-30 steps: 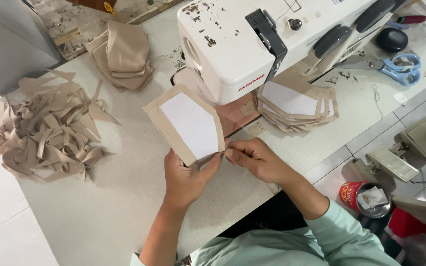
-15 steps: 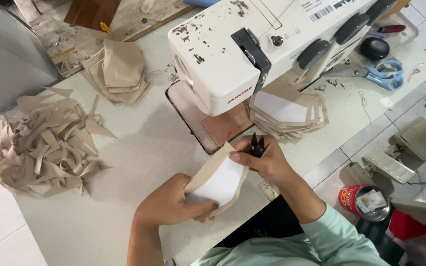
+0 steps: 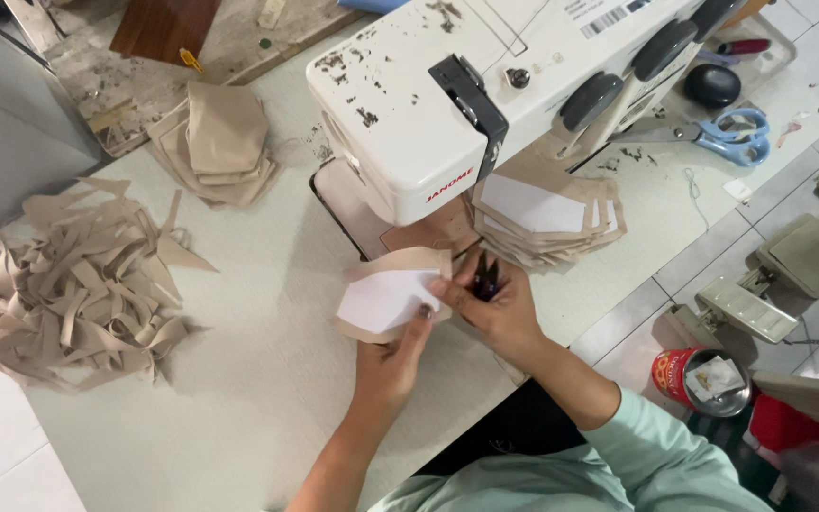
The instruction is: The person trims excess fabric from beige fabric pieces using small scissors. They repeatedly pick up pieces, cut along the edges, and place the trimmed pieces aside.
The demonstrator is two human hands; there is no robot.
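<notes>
My left hand holds a beige fabric piece with a white interlining panel just in front of the white sewing machine. My right hand pinches the piece's right edge and also grips small dark thread snips, their tips pointing up toward the machine bed. The piece is lifted a little off the table and tilted.
A stack of similar beige-and-white pieces lies right of the needle area. Folded beige pieces sit at the back, a heap of beige offcuts at the left. Blue-handled scissors lie far right. The table edge runs past my right arm.
I have brought the fabric piece down and flattened it nearer the table. My right hand now shows the snips at its right edge. The view has shifted slightly.
</notes>
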